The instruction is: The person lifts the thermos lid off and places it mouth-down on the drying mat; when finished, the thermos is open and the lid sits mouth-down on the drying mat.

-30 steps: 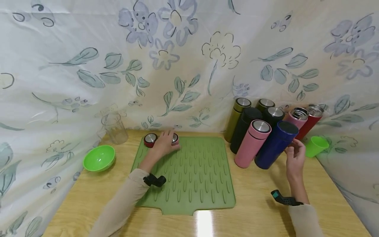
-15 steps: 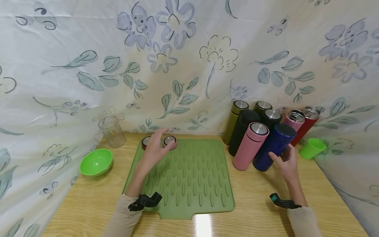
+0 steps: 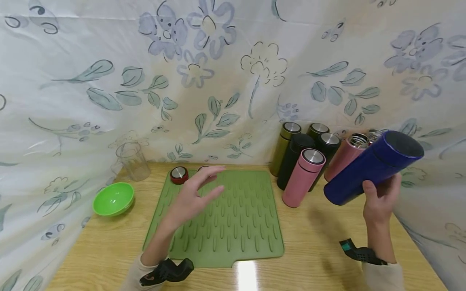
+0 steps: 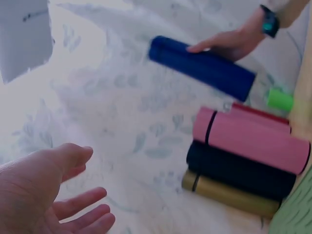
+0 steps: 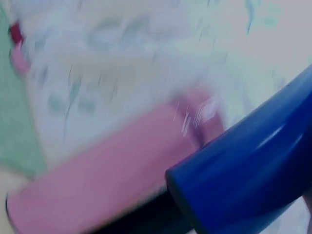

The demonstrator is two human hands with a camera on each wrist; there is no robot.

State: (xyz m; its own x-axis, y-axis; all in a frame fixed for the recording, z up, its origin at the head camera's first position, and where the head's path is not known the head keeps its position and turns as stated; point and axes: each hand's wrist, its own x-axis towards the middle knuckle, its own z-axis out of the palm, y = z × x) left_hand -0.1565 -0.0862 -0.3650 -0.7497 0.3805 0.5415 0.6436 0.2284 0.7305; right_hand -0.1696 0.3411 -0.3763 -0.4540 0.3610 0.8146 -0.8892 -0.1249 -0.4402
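Tabletop enclosure, room type undetermined. Wood-grain table (image 3: 306, 252); flower-printed sheet (image 3: 225, 97) along far, left and right edges; ribbed green mat (image 3: 242, 218) between side edges; clear jug (image 3: 136, 165), far left corner.

The right wrist view crops the blue bottle (image 5: 248, 163) and blurs the pink (image 5: 107, 170).

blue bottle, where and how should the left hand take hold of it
Probably grip the blue bottle by its lower body, coming from the left: it is tilted, that end lies nearest the left hand, and the right hand grips around the middle.
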